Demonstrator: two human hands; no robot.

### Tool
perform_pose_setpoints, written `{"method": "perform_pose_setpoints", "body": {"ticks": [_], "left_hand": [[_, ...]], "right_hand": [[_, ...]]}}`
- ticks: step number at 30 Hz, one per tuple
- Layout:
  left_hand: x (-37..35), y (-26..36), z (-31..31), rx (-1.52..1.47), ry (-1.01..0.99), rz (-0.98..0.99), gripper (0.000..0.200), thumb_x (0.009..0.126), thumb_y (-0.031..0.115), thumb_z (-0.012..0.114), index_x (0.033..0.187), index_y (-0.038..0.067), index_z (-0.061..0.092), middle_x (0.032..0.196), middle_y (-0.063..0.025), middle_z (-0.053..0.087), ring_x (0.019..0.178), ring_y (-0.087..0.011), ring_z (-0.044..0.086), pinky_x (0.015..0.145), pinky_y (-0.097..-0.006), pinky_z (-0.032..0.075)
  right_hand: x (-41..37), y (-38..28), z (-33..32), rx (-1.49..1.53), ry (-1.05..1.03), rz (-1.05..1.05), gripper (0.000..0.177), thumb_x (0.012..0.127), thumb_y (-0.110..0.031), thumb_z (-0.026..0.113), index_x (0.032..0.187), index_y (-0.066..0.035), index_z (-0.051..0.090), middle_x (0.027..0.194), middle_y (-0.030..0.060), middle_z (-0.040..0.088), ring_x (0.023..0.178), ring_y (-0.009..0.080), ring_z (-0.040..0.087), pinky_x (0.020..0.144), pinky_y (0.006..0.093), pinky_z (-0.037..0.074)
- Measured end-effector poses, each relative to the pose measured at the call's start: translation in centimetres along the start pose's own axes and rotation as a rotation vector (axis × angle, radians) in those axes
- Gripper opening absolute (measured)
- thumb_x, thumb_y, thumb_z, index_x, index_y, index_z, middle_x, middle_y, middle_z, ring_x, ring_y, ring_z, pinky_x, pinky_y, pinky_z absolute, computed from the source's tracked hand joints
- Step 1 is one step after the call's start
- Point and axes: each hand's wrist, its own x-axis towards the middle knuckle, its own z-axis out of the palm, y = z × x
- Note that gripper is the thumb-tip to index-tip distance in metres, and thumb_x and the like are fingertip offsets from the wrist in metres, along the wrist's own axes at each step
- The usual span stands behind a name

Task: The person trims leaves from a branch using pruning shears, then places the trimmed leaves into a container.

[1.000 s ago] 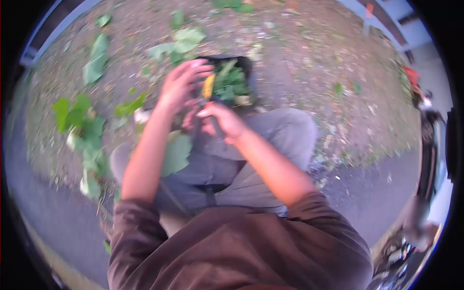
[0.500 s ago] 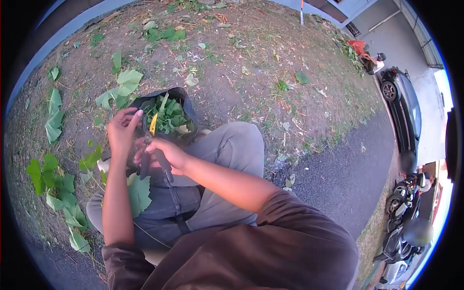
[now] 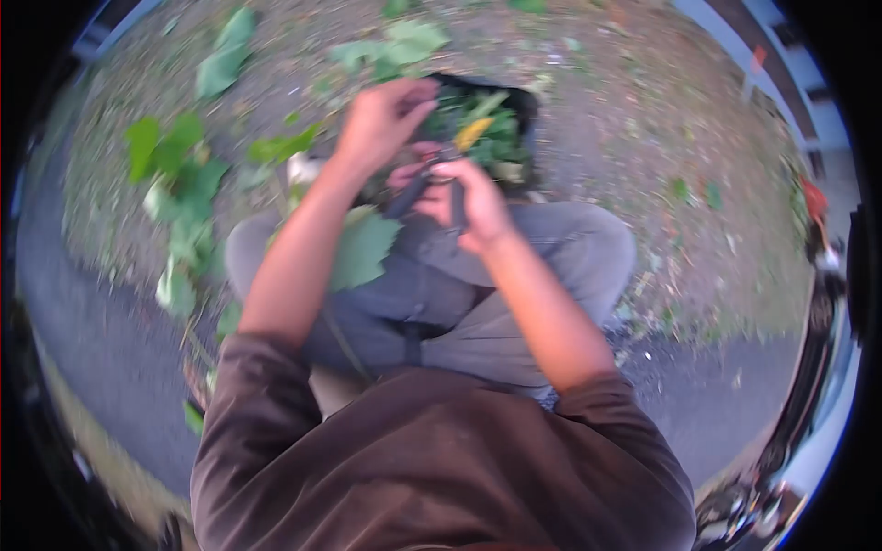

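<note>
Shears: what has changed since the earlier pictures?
The shears' yellow blade has swung rightward, now slanting over the leaves in the dark container. The right hand still grips the shears; the left hand stays raised beside them, the large leaf at the lap.

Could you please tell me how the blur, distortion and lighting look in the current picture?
Head view: blur softens the left hand, right hand, shears and ground; wide-angle distortion curves the scene's edges, with black corners; light looks diffuse, no hard shadows evident on the ground.
</note>
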Motion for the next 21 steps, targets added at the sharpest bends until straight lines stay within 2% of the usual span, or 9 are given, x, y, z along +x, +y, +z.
{"method": "perform_pose_setpoints", "body": {"ticks": [4,6,9,12,14,16,18,19,21], "left_hand": [[-0.1,1.9,-2.4,0.040,-0.062,-0.174,0.020,0.093,0.013,0.082,0.110,0.002,0.079,0.088,-0.0068,0.080,0.075,-0.0104,0.075,0.069,-0.0290,0.060],[0.0,3.0,-3.2,0.052,-0.008,-0.194,0.023,0.092,0.026,0.086,0.094,0.004,0.079,0.066,-0.0015,0.070,0.056,-0.0070,0.061,0.055,-0.0288,0.050],[0.4,4.0,-5.0,0.299,0.035,-0.140,0.034,0.095,0.037,0.082,0.088,0.004,0.078,0.059,-0.0009,0.060,0.050,-0.0092,0.048,0.050,-0.0317,0.040],[0.2,3.8,-6.7,0.367,0.084,-0.118,0.044,0.100,0.043,0.074,0.084,0.002,0.075,0.056,-0.0013,0.051,0.051,-0.0112,0.040,0.051,-0.0339,0.035],[0.5,4.1,-8.2,0.298,0.135,-0.034,0.045,0.105,0.041,0.067,0.084,0.002,0.073,0.055,-0.0010,0.050,0.053,-0.0105,0.044,0.053,-0.0326,0.038],[0.6,5.0,-9.5,0.233,0.190,-0.015,0.034,0.107,0.031,0.064,0.093,0.001,0.073,0.063,-0.0011,0.056,0.059,-0.0086,0.049,0.056,-0.0316,0.046],[0.9,4.6,-11.2,0.065,0.333,-0.015,0.023,0.108,0.023,0.063,0.104,0.001,0.072,0.074,-0.0017,0.063,0.066,-0.0082,0.054,0.063,-0.0317,0.056],[0.7,5.1,-12.0,0.082,0.323,-0.047,0.016,0.106,0.016,0.066,0.111,0.002,0.072,0.086,-0.0026,0.070,0.073,-0.0077,0.060,0.069,-0.0318,0.060],[0.9,2.6,-14.0,0.204,0.354,0.054,0.017,0.104,0.016,0.068,0.112,0.001,0.072,0.089,-0.0029,0.072,0.076,-0.0076,0.063,0.070,-0.0313,0.060]], "right_hand": [[-0.2,-1.6,0.2,-0.044,-0.063,0.016,0.061,0.102,-0.034,0.051,0.155,-0.005,0.041,0.141,0.0300,0.061,0.130,0.0423,0.064,0.106,0.0544,0.055],[-0.5,-3.4,0.2,0.040,-0.128,-0.021,0.063,0.102,-0.035,0.051,0.156,-0.004,0.040,0.145,0.0336,0.056,0.134,0.0472,0.060,0.110,0.0606,0.052],[-1.3,-5.6,0.8,0.110,-0.174,-0.202,0.068,0.102,-0.036,0.051,0.160,-0.005,0.036,0.152,0.0397,0.045,0.143,0.0553,0.048,0.115,0.0700,0.044],[-1.6,-5.8,0.4,0.187,-0.182,-0.240,0.070,0.100,-0.038,0.051,0.163,-0.010,0.035,0.154,0.0397,0.043,0.144,0.0535,0.046,0.117,0.0751,0.038],[-1.3,-4.8,0.4,0.185,-0.189,-0.198,0.070,0.100,-0.037,0.051,0.162,-0.010,0.035,0.152,0.0388,0.046,0.143,0.0511,0.049,0.115,0.0751,0.041],[-1.0,-3.8,0.1,0.103,-0.177,-0.025,0.070,0.099,-0.037,0.051,0.162,-0.011,0.035,0.149,0.0370,0.049,0.142,0.0482,0.051,0.103,0.0711,0.054],[-0.3,-2.6,0.0,0.019,-0.173,0.118,0.066,0.100,-0.036,0.050,0.158,-0.006,0.040,0.144,0.0333,0.056,0.131,0.0411,0.062,0.081,0.0541,0.068],[-0.2,-1.8,-0.1,-0.021,-0.156,0.150,0.064,0.100,-0.034,0.049,0.156,-0.005,0.042,0.141,0.0322,0.059,0.128,0.0399,0.064,0.082,0.0525,0.068],[-0.3,-0.8,0.3,-0.079,-0.117,0.195,0.060,0.100,-0.032,0.049,0.153,-0.004,0.045,0.136,0.0300,0.063,0.122,0.0382,0.068,0.083,0.0499,0.067]]}}
